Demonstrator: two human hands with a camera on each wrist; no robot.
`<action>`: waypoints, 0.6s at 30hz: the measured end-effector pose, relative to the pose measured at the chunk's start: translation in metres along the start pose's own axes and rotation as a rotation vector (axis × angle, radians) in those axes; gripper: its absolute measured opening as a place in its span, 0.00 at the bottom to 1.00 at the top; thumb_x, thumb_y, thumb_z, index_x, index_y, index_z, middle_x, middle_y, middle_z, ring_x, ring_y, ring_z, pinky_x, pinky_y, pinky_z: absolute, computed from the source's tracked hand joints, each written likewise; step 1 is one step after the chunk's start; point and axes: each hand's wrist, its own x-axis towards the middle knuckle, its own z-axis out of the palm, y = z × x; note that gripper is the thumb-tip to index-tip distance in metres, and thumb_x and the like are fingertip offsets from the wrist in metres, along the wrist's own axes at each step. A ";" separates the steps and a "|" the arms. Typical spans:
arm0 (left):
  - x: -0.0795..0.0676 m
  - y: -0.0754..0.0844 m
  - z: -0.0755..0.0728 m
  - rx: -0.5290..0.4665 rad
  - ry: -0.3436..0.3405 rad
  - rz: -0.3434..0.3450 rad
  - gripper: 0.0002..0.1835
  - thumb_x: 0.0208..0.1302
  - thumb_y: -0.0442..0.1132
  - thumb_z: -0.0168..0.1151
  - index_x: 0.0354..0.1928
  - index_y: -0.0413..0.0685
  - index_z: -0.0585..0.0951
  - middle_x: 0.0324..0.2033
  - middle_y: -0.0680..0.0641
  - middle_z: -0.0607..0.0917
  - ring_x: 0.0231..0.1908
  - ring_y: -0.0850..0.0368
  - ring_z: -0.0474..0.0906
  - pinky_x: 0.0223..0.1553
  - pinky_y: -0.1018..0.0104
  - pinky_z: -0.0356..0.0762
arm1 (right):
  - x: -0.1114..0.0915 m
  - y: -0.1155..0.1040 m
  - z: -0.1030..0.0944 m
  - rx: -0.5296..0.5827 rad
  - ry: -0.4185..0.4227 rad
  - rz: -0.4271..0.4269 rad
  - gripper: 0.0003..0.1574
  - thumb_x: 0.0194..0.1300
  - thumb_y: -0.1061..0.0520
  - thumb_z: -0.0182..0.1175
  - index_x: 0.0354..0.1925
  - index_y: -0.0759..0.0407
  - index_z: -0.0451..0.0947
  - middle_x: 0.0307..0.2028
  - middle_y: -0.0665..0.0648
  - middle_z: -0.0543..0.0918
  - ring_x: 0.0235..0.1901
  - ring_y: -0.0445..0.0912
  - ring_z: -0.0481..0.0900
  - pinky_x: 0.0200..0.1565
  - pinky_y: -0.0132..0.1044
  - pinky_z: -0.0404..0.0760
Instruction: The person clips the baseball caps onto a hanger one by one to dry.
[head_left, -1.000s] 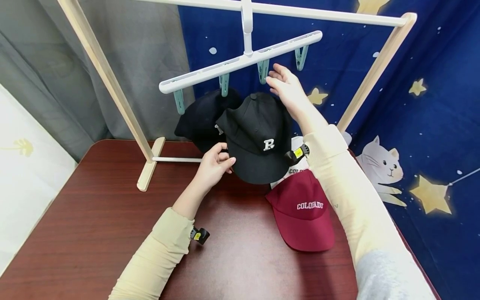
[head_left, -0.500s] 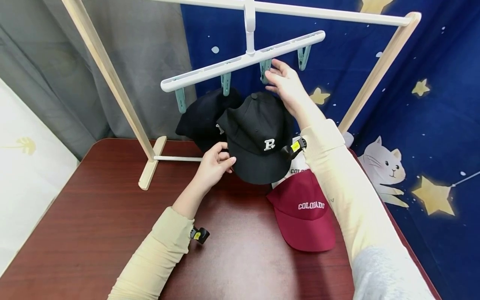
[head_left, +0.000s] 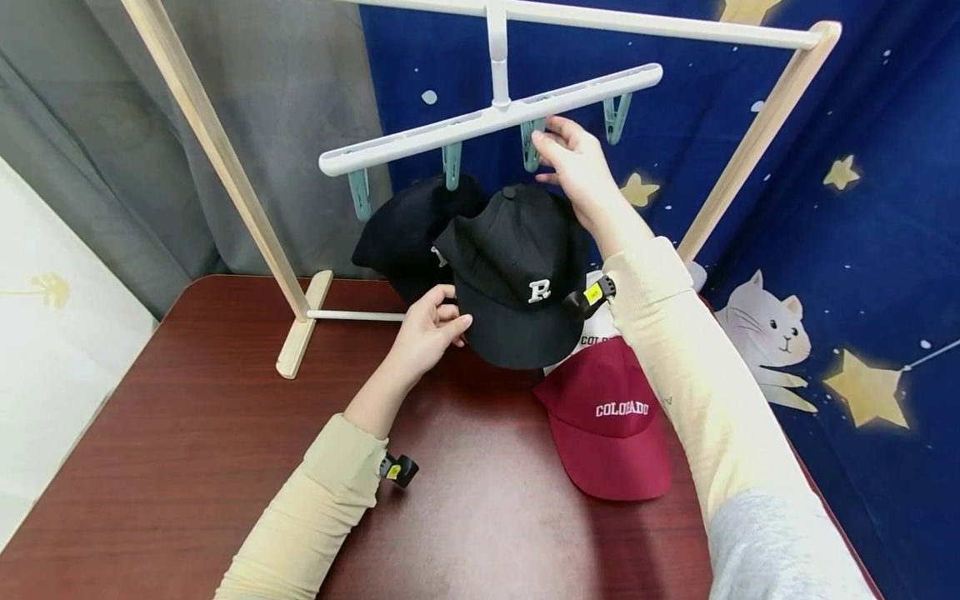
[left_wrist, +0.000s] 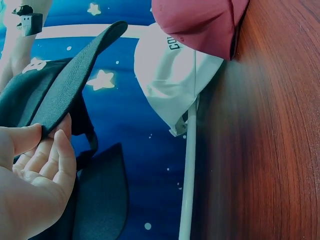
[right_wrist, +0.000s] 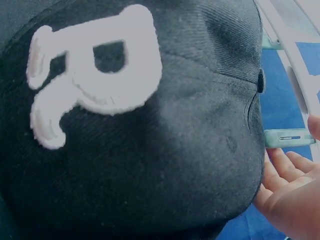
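Head view: your left fingers (head_left: 454, 327) pinch the black cap (head_left: 495, 267) by its brim (head_left: 517, 340), crown (head_left: 517, 217) below the teal clip (head_left: 529, 152) at your right fingers (head_left: 566, 130), hold unclear.

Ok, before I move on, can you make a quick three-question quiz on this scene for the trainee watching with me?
1. Which part of the front black cap does the left grip hold?
2. How many green clips hang from the white hanger?
3. True or false: the maroon cap is clipped to the hanger.

Key:
1. Its brim, pinched between thumb and fingers.
2. Four.
3. False; the maroon cap sits on the table.
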 end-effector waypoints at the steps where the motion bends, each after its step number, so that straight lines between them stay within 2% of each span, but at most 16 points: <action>1: 0.000 0.000 0.000 -0.002 0.000 0.000 0.14 0.63 0.23 0.59 0.50 0.33 0.72 0.27 0.40 0.81 0.24 0.53 0.76 0.30 0.64 0.79 | 0.000 0.000 -0.001 -0.005 0.006 -0.003 0.32 0.72 0.56 0.52 0.70 0.61 0.58 0.64 0.59 0.68 0.56 0.50 0.70 0.55 0.44 0.72; 13: -0.001 -0.001 0.000 -0.001 -0.002 0.005 0.14 0.63 0.23 0.59 0.50 0.33 0.72 0.28 0.40 0.82 0.24 0.54 0.76 0.30 0.65 0.79 | -0.003 0.001 -0.004 -0.012 0.055 0.003 0.30 0.69 0.55 0.57 0.65 0.64 0.65 0.59 0.59 0.74 0.50 0.50 0.75 0.49 0.39 0.76; 18: -0.002 -0.002 -0.001 0.001 -0.011 0.010 0.14 0.63 0.24 0.59 0.50 0.33 0.71 0.28 0.39 0.82 0.25 0.53 0.76 0.30 0.64 0.79 | -0.004 0.001 -0.004 -0.039 0.070 -0.010 0.26 0.68 0.55 0.58 0.61 0.66 0.69 0.51 0.58 0.78 0.45 0.47 0.77 0.47 0.39 0.77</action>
